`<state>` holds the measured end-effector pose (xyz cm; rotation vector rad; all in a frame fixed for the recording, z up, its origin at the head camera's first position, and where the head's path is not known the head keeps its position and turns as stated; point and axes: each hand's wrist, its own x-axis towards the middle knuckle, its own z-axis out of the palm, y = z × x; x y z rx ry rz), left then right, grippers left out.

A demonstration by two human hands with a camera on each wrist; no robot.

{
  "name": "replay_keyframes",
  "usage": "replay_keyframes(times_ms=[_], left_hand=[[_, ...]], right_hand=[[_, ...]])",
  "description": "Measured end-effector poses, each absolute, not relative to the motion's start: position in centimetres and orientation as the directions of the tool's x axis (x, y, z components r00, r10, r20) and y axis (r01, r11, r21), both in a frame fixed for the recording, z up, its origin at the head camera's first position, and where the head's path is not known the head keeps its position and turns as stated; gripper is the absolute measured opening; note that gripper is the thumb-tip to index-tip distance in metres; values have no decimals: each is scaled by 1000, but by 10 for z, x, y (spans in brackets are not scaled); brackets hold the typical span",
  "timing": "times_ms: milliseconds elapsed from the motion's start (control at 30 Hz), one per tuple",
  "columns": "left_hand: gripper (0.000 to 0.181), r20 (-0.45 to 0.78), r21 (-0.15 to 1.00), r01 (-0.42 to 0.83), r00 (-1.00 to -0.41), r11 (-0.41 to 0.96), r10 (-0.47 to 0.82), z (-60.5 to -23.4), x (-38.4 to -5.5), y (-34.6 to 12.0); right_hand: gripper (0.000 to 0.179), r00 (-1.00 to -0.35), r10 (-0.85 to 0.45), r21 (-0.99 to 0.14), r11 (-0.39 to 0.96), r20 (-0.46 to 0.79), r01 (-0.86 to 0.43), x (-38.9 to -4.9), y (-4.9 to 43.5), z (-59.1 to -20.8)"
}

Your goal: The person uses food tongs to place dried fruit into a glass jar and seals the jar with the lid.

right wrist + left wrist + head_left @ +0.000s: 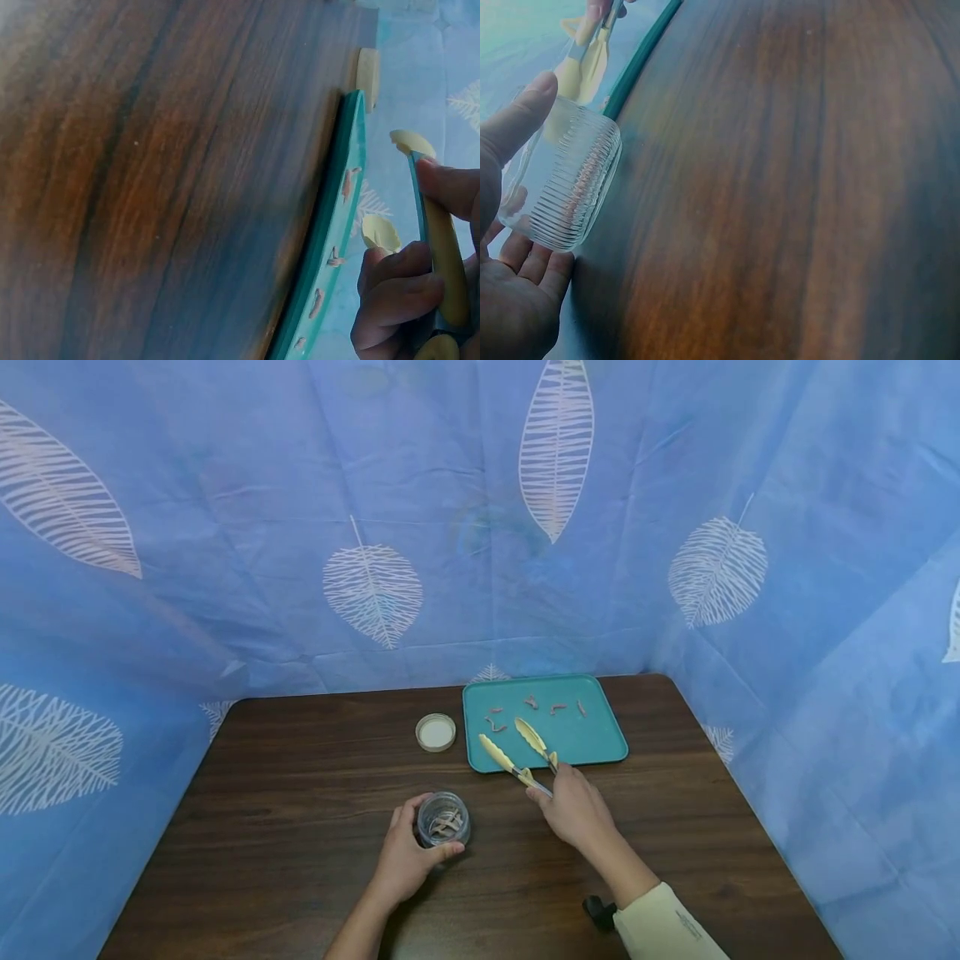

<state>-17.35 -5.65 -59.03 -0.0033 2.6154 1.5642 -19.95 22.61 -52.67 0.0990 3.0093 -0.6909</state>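
Note:
A ribbed clear jar [444, 819] with several pale brownish strips inside stands on the table, its mouth uncovered. My left hand [405, 853] holds it from the left side, thumb near and fingers on the far side; the left wrist view shows the jar [570, 176] within that grip. In my right hand [576, 807] is a pair of tongs [530, 739] with cream-coloured tips. The tips are spread apart over the near left part of the teal tray [592, 747], with nothing between them. Several pinkish-brown strips, one a curled strip [495, 725], lie scattered on the tray.
A round lid [436, 732] lies on the table [315, 777] just left of the tray. Next to my right sleeve [667, 922] is a small black object [600, 912]. Blue cloth [450, 568] with white leaf prints hangs behind the table and at both sides.

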Motion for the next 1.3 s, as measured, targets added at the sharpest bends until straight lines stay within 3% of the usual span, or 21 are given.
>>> replay_keyframes(times_ms=[500,700,900,1300], left_hand=[[95,-81,880,-53,-996,473,40,-591,-175,-58],[95,-67,881,-37,-997,472,47,-590,-174,-58],[96,-92,879,-59,-995,472,48,-589,-172,-58],[96,-95,878,-58,-994,475,54,-589,-173,-56]], right_hand=[[59,-990,59,-371,923,-125,102,-232,218,-537],[56,-995,55,-340,937,-84,81,-237,219,-536],[47,-990,72,-327,939,-124,109,-235,222,-535],[52,-990,80,-303,947,-115,111,-233,224,-537]])
